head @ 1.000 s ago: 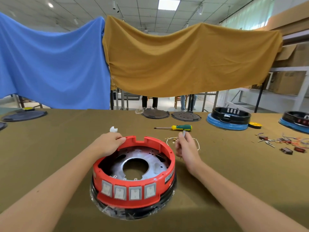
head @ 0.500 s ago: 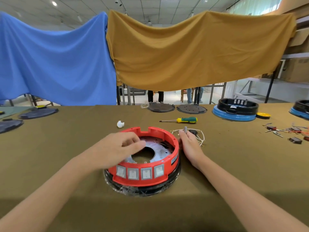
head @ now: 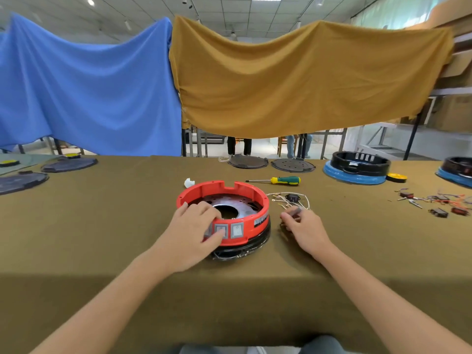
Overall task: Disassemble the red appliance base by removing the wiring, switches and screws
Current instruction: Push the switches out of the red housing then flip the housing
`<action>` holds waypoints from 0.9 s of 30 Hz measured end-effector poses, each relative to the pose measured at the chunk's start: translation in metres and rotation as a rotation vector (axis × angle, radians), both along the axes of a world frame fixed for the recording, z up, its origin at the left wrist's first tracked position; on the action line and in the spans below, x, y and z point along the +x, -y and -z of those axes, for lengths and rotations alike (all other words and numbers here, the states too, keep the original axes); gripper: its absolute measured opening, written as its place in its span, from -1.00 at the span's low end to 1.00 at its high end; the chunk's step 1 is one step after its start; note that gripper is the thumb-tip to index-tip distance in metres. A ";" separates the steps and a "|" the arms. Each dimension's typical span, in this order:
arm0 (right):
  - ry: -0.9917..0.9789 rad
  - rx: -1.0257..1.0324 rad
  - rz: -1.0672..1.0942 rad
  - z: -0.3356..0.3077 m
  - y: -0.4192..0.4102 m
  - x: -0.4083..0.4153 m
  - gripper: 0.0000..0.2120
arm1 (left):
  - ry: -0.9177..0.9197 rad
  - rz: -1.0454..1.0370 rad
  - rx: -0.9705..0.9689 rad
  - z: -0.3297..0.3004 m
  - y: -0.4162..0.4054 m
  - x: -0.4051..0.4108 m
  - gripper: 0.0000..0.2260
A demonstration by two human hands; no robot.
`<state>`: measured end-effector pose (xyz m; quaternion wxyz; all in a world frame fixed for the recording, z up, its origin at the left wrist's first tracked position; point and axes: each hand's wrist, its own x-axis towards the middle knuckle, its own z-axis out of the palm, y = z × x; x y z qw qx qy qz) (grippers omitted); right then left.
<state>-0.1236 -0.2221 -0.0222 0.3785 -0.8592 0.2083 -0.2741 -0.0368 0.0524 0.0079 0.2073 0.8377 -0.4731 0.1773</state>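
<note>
Right, the red base (head: pixel 224 198) sits mid-table on the olive cloth (head: pixel 102 226), on top of a black ring wrapped in clear film (head: pixel 245 249). Left hand (head: pixel 194 226) grips its near-left wall: fingers curled over the rim into the inside, thumb pressed on the outside by the grey switches (head: pixel 231 229). Two switches show clearly; a third is partly hidden behind the thumb. Inside the base there's a metal plate (head: pixel 229 201) w/ a round hole in the middle.

Right hand (head: pixel 304 227) is just right of the base, not touching it, fingers curled tight round a small grey bit (head: pixel 296 210); can't tell what it is, too blurry. Just beyond that hand lies a loose bundle of white wires (head: pixel 288 198) w/ a small black part in it.

Further back, a green/yellow screwdriver (head: pixel 277 180) lies flat, and a small white piece (head: pixel 189 183) sits just behind the base's left rim. Far right: a scatter of pulled switches & wires (head: pixel 434 203). Blue-and-black bases (head: pixel 357 167) at the back right.
</note>
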 end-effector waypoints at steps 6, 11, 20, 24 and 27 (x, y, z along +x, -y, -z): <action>0.105 0.130 -0.070 -0.001 0.000 -0.003 -0.86 | 0.101 -0.059 -0.064 0.012 0.027 -0.013 -0.56; 0.227 0.446 -0.151 -0.003 0.004 -0.008 -0.87 | 0.052 0.060 -0.039 0.004 0.027 0.009 -0.66; 0.407 0.881 -0.216 -0.005 0.013 -0.010 -0.89 | 0.159 -0.087 -0.166 0.025 0.045 -0.005 -0.66; 0.436 0.955 -0.263 -0.005 0.013 -0.012 -0.89 | 0.178 -0.053 -0.202 0.026 0.044 0.001 -0.67; 0.450 1.019 -0.266 -0.009 0.009 -0.014 -0.84 | 0.143 0.032 -0.140 0.018 0.041 0.014 -0.64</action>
